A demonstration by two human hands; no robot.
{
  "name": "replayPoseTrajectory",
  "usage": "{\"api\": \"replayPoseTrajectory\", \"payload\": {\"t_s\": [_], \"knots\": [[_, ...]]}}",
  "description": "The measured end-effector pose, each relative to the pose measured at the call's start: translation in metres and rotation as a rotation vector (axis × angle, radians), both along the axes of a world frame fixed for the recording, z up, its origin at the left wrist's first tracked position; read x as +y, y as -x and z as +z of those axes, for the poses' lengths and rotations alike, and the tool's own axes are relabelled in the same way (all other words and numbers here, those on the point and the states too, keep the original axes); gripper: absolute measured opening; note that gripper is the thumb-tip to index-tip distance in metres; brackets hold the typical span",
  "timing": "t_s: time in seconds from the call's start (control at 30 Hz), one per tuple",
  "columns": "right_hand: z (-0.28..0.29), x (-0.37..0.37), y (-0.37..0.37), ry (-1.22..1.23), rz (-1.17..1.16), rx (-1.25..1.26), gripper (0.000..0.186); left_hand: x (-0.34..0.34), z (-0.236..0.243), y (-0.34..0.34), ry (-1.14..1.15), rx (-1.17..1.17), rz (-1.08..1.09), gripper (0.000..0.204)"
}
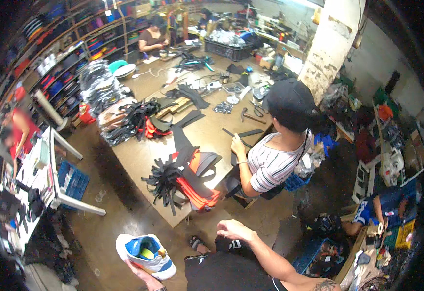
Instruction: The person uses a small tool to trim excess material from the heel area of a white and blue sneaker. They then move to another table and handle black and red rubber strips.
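Note:
A white sneaker with blue panels and a yellow-green insole (149, 255) rests in my left hand (143, 274), whose fingers wrap under its sole and side. The shoe is tilted, its opening facing up. In front of my dark clothing, my right hand (233, 229) hangs with a bent wrist and fingers curled in; I see nothing in it. Nearest beyond both hands is the corner of a large work table (173, 213). On that corner lies a pile of black and orange strips (187, 179).
A person in a striped shirt (277, 162) sits at the table's right side, handling dark strips. A white table (78, 206) and blue crate (71, 180) stand left. Another person (386, 206) works at lower right, beside a blue crate (318, 259). Wrapped stacks (100, 89) line the table's far left.

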State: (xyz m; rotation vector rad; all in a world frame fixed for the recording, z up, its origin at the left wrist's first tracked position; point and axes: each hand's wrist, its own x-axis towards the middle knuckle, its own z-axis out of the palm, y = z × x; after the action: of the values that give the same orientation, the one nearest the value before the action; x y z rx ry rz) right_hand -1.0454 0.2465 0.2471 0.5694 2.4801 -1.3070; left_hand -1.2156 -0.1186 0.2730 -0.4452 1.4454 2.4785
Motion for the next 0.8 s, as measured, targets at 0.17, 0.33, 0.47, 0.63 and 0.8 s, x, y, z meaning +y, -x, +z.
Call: {"api": "replayPoseTrajectory", "payload": {"t_s": [0.17, 0.33, 0.47, 0.63, 0.8], "knots": [[0.001, 0.048, 0.060, 0.296, -0.311, 0.255, 0.025, 0.057, 0.029, 0.084, 0.078, -0.013, 0.078, 0.082], [0.007, 0.120, 0.135, 0.346, -0.486, 0.371, 0.018, 0.125, 0.032, 0.115, 0.051, -0.069, 0.094, 0.071], [0.016, 0.170, 0.193, 0.449, -0.513, 0.481, 0.017, 0.189, 0.029, 0.121, 0.072, -0.095, 0.053, 0.071], [0.032, 0.204, 0.257, 0.458, -0.558, 0.546, 0.020, 0.245, 0.038, 0.138, 0.089, -0.139, -0.092, 0.070], [0.048, 0.214, 0.296, 0.525, -0.675, 0.666, 0.016, 0.280, 0.045, 0.164, 0.125, -0.163, -0.235, 0.070]]}}
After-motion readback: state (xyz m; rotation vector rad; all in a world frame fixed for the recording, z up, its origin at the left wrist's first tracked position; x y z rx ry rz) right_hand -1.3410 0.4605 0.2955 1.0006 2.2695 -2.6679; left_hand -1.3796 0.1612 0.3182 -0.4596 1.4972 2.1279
